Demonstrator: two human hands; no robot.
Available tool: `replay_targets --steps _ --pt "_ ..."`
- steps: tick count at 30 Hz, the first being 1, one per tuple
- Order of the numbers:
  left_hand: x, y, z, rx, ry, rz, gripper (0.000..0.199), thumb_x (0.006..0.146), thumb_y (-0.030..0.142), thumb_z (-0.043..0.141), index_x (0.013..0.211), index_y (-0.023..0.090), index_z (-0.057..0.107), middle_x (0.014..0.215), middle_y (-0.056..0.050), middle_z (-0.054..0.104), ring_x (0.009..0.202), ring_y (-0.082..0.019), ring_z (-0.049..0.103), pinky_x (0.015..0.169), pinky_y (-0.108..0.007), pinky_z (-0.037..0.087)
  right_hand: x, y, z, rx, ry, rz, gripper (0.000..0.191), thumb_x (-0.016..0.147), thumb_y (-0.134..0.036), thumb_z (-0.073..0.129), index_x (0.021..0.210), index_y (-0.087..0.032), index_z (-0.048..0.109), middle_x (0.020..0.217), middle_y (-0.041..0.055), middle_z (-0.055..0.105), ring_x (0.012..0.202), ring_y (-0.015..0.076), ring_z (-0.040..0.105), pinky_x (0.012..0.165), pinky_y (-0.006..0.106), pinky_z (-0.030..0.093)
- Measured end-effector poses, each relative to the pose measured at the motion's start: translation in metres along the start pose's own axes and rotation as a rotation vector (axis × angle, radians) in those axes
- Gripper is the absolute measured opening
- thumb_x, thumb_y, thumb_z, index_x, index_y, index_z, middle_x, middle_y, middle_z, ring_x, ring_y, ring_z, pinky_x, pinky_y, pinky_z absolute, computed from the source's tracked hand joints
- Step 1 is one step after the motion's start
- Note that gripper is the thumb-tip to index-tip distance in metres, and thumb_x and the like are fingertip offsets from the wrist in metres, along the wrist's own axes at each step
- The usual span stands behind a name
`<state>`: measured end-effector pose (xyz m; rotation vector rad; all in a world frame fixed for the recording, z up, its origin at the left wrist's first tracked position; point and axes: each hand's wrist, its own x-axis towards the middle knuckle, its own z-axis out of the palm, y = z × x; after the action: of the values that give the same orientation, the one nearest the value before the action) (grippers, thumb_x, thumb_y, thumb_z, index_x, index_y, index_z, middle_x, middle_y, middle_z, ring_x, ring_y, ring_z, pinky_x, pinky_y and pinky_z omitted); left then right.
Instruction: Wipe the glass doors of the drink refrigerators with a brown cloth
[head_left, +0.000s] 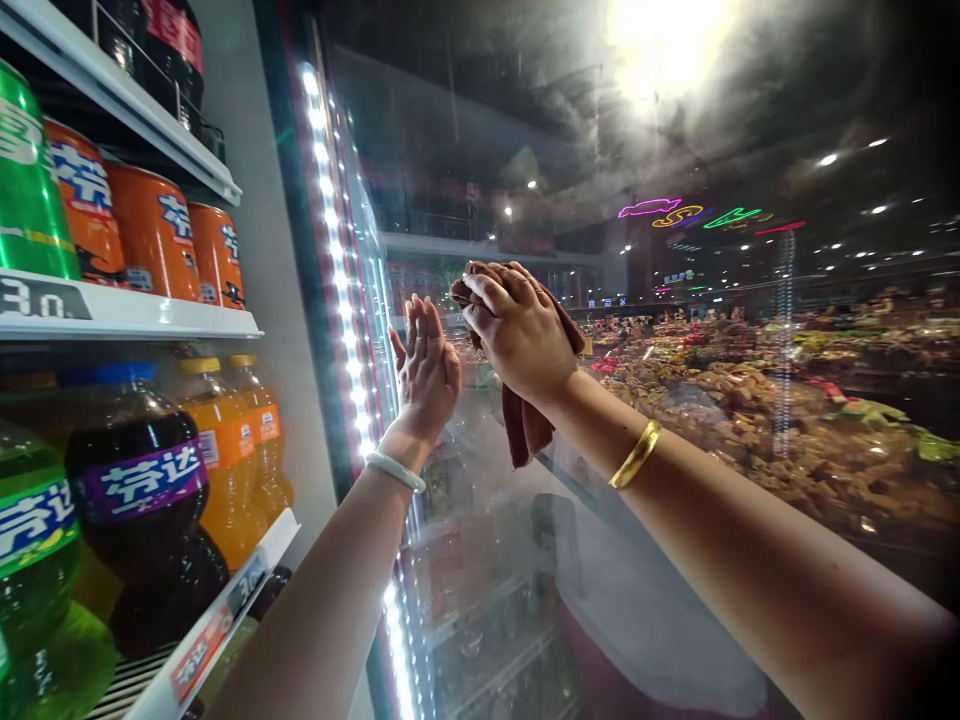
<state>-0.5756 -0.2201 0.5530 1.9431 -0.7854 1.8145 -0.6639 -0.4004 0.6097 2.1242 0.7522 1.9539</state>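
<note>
My right hand (519,325) presses a folded brown cloth (527,430) against the glass door (480,500), its fingers bent over the cloth. A loose end of the cloth hangs below the palm. To its left, my left hand (427,355) is raised with fingers stretched out and holds nothing. It lies against or very near the glass beside the door's lit edge; whether it touches, I cannot tell. A pale bangle is on my left wrist, a gold one on my right.
Shelves (150,318) at left hold orange cans (154,230), a green can (34,180) and several soda bottles (142,480). A bright LED strip (337,250) runs down the door side. Through the glass show heaps of packaged goods (720,400); reflections cover the pane.
</note>
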Motion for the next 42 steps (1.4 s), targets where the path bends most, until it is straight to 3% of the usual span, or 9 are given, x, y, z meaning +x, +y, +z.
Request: replay_targets --steps 10,13,17,22,26,32,36,39,42 --pt "0.002 -0.005 0.011 -0.005 -0.015 -0.024 0.069 0.111 0.046 0.023 0.172 0.022 0.005 0.18 -0.008 0.005 0.167 -0.024 0.001 0.135 -0.053 -0.007 0.005 -0.016 0.027 0.026 0.06 0.122 0.047 0.106 -0.022 0.037 0.145 -0.025 0.063 0.16 0.0066 0.054 0.151 0.0348 0.043 0.131 0.061 0.033" --pt "-0.001 -0.002 0.014 -0.001 -0.023 -0.051 0.067 0.11 0.044 0.029 0.172 0.023 0.012 0.18 -0.008 0.009 0.167 -0.024 0.004 0.136 -0.053 -0.008 -0.009 -0.021 0.035 0.028 0.024 0.072 0.048 0.105 -0.021 0.039 0.148 -0.028 0.061 0.161 0.0039 0.053 0.15 0.0335 0.046 0.13 0.057 0.036" --pt "-0.012 0.021 0.019 0.015 -0.081 0.037 0.067 0.109 0.036 0.036 0.172 0.024 0.016 0.179 -0.008 0.016 0.167 -0.025 0.009 0.136 -0.054 -0.007 -0.041 0.007 0.022 0.044 -0.065 -0.068 0.044 0.104 -0.023 0.047 0.145 -0.031 0.064 0.159 0.001 0.055 0.15 0.0312 0.045 0.131 0.054 0.037" --pt "-0.011 0.06 0.03 -0.008 -0.099 0.119 0.071 0.109 0.03 0.03 0.172 0.027 -0.002 0.18 -0.005 0.007 0.167 -0.021 0.004 0.137 -0.054 -0.001 -0.04 0.043 0.001 0.001 0.034 0.126 0.043 0.105 -0.026 0.043 0.141 -0.029 0.066 0.161 0.0053 0.052 0.151 0.0345 0.043 0.129 0.062 0.037" --pt "-0.004 0.069 0.039 -0.024 -0.065 0.079 0.071 0.107 0.027 0.033 0.172 0.023 0.005 0.179 -0.007 0.008 0.166 -0.023 0.003 0.137 -0.055 0.004 -0.037 0.032 0.005 -0.012 0.049 0.171 0.044 0.105 -0.025 0.041 0.142 -0.026 0.065 0.161 0.0071 0.052 0.153 0.0358 0.041 0.13 0.061 0.036" --pt "-0.012 0.081 0.044 -0.034 -0.049 0.031 0.069 0.106 0.022 0.032 0.172 0.017 0.01 0.179 -0.011 0.005 0.166 -0.024 0.001 0.136 -0.056 0.001 -0.082 0.047 -0.005 -0.006 0.013 -0.007 0.033 0.105 -0.027 0.052 0.133 -0.028 0.07 0.154 0.0025 0.059 0.147 0.0288 0.046 0.128 0.051 0.04" --pt "-0.012 0.095 0.044 -0.018 -0.077 -0.022 0.075 0.104 0.02 0.036 0.171 0.015 0.004 0.179 -0.012 0.002 0.167 -0.026 -0.001 0.136 -0.057 0.001 -0.08 0.054 -0.006 -0.052 0.107 0.11 0.029 0.105 -0.027 0.054 0.126 -0.024 0.072 0.154 0.0049 0.059 0.144 0.0303 0.048 0.127 0.052 0.041" --pt "-0.013 0.102 0.046 -0.017 -0.053 -0.07 0.074 0.104 0.022 0.038 0.172 0.015 0.008 0.179 -0.012 0.009 0.167 -0.026 0.004 0.136 -0.056 0.001 -0.076 0.04 0.001 -0.071 0.128 0.151 0.031 0.105 -0.025 0.052 0.128 -0.023 0.072 0.154 0.0065 0.058 0.147 0.0316 0.045 0.128 0.054 0.039" --pt "-0.018 0.108 0.048 -0.023 -0.052 -0.067 0.07 0.104 0.022 0.04 0.171 0.015 0.018 0.178 -0.013 0.018 0.166 -0.026 0.009 0.137 -0.054 0.001 -0.09 0.035 0.0 -0.054 0.095 0.038 0.032 0.104 -0.025 0.054 0.131 -0.025 0.071 0.152 0.0047 0.061 0.146 0.029 0.046 0.128 0.05 0.041"
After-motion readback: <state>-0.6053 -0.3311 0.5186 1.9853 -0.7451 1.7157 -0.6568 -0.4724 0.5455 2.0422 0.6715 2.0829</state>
